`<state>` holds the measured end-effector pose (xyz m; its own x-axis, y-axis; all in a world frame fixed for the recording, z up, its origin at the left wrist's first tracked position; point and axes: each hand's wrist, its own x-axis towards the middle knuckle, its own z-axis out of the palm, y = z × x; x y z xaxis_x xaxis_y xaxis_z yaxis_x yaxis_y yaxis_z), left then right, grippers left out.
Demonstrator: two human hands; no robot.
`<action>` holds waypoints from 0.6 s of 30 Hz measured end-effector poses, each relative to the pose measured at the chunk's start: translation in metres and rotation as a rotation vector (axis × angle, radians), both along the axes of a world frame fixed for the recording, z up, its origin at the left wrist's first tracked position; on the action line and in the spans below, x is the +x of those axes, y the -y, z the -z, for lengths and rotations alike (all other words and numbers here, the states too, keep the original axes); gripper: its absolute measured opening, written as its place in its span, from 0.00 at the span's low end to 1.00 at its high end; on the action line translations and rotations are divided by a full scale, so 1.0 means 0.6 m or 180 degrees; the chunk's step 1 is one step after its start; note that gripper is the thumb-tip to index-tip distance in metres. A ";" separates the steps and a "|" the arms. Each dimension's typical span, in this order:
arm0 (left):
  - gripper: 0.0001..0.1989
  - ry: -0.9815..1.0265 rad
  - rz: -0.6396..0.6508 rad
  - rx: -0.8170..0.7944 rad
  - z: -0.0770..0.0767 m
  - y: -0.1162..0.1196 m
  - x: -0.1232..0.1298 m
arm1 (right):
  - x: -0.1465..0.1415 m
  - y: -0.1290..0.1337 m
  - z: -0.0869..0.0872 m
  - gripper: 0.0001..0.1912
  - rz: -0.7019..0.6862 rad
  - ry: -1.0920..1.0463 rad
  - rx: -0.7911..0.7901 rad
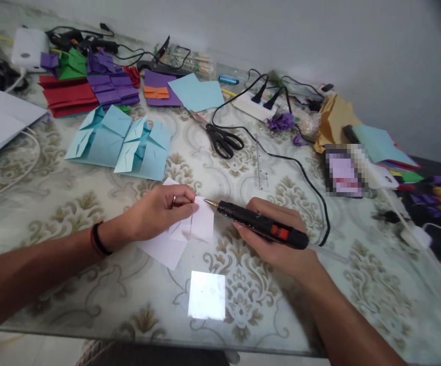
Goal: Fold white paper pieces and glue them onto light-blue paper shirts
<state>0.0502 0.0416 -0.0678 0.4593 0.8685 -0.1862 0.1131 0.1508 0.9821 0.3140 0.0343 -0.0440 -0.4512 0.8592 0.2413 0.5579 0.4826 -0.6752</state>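
Note:
My left hand [169,211], with a ring and a dark and red wristband, pinches a folded pale pink paper piece [202,221] by its upper edge. Part of that paper is hidden under my fingers, and its lower flap lies close to the table. In my right hand [277,234] is a black glue gun [260,223] with a red-orange trigger part, a clear glue stick jutting from its back. Its metal nozzle points left and meets or nearly meets the paper's top edge near my left fingertips.
Folded light-blue paper pieces [119,140] lie beyond my left hand. Black-handled scissors [224,140], a clear ruler [261,165] and a white power strip [254,104] with cords lie farther back. A bright white square [207,296], paper or reflection, shows on the patterned table [106,295].

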 end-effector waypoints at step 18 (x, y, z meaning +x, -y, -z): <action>0.11 0.0030 -0.0597 -0.0032 0.000 0.002 0.002 | 0.004 -0.005 -0.002 0.14 0.0020 0.0047 -0.0080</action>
